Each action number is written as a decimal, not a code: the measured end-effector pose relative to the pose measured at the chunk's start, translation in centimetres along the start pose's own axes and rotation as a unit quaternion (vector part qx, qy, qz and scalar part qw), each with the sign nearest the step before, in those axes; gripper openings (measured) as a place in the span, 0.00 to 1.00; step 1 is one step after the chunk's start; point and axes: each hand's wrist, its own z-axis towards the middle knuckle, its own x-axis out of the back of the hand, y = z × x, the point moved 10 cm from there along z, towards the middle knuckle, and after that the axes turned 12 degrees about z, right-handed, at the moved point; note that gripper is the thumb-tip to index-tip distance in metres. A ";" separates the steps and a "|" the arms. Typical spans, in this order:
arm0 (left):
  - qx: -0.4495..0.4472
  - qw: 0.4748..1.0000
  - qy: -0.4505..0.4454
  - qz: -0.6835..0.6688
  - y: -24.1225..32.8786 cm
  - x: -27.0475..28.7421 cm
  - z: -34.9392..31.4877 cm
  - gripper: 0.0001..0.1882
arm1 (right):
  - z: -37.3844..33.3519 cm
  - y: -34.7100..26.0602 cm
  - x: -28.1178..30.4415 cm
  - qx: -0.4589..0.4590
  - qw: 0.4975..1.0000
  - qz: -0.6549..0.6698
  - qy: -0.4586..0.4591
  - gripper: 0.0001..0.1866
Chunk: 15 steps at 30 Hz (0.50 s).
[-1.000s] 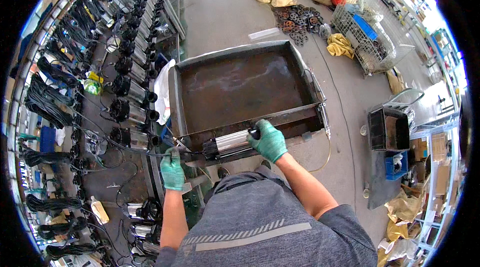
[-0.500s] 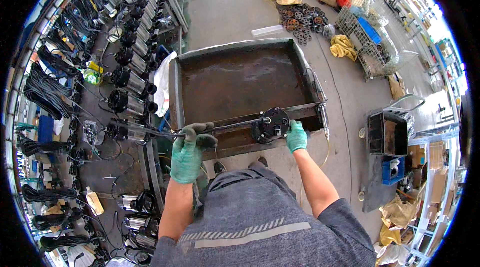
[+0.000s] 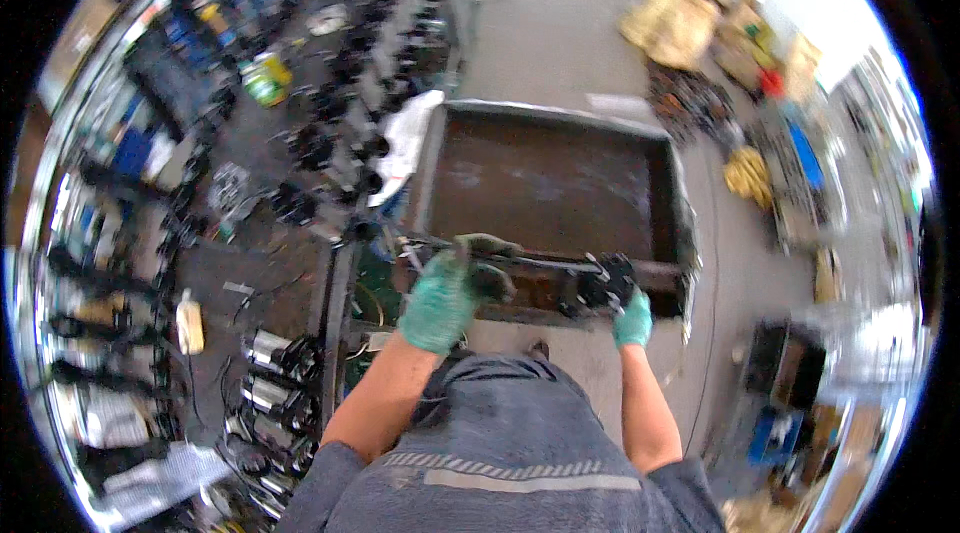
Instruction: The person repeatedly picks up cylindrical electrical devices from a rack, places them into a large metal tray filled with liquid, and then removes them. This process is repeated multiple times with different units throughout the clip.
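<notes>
floor [image 3: 545, 23] spreads beyond the tray [image 3: 545, 178], hands [image 3: 440, 305] [image 3: 633, 321] at its near edge.

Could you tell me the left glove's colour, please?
The left glove is green with dark fingers (head view).

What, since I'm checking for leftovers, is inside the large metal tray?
Inside the tray, a dark brown bottom with pale marks shows. The black part at the right hand covers some of the narrow near section; what lies under it cannot be seen.
</notes>
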 end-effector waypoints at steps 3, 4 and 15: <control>0.008 0.963 -0.073 -0.261 0.5 -0.7 1.0 0.28 | 1.2 3.3 -0.9 0.106 0.993 0.057 0.009 0.37; -0.018 0.964 -0.074 -0.253 0.8 0.2 1.2 0.28 | 1.4 6.7 -3.7 -0.071 0.920 0.378 -0.077 0.34; -0.120 0.974 0.192 0.015 7.3 15.6 -5.4 0.28 | -0.8 -14.0 -3.6 0.146 0.905 0.280 -0.286 0.27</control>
